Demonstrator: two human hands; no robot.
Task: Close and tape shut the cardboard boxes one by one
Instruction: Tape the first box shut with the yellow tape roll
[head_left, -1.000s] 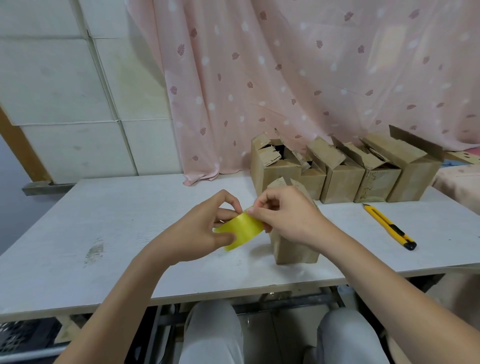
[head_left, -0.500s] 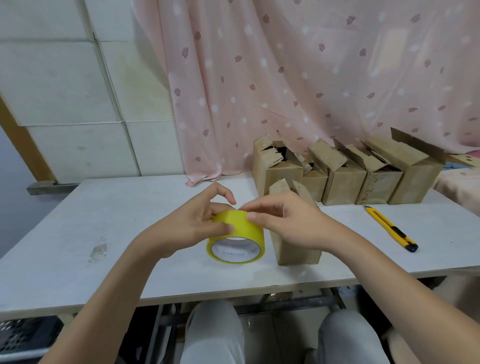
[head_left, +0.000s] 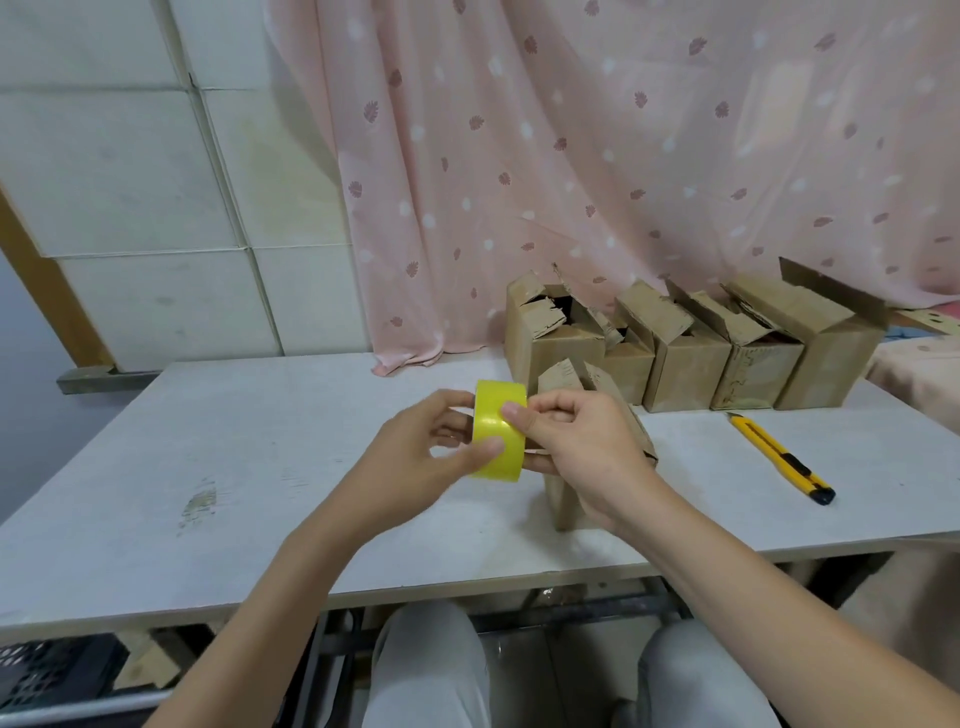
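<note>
Both hands hold a roll of yellow packing tape (head_left: 497, 430) up off the white desk (head_left: 249, 467), over the middle of its near half. The left hand (head_left: 415, 462) grips the roll from its left side, thumb pressed on the yellow outer band near the bottom and fingers curled round the far side. The right hand (head_left: 576, 447) holds it from the right, thumb tip pressed on the outer band near the middle, the other fingers curled behind and under the roll. Just right of the roll and partly hidden by the right hand stands a small cardboard box (head_left: 566, 499), upright near the desk's front edge, its top flaps standing open. Along the back edge, toward the right corner, a row of five more cardboard boxes (head_left: 680, 358) stands side by side against the pink patterned curtain (head_left: 597, 156), all with flaps open and some torn. A yellow and black utility knife (head_left: 779, 457) lies flat on the desk near its right edge, between that row and the front edge, well apart from the hands.
</note>
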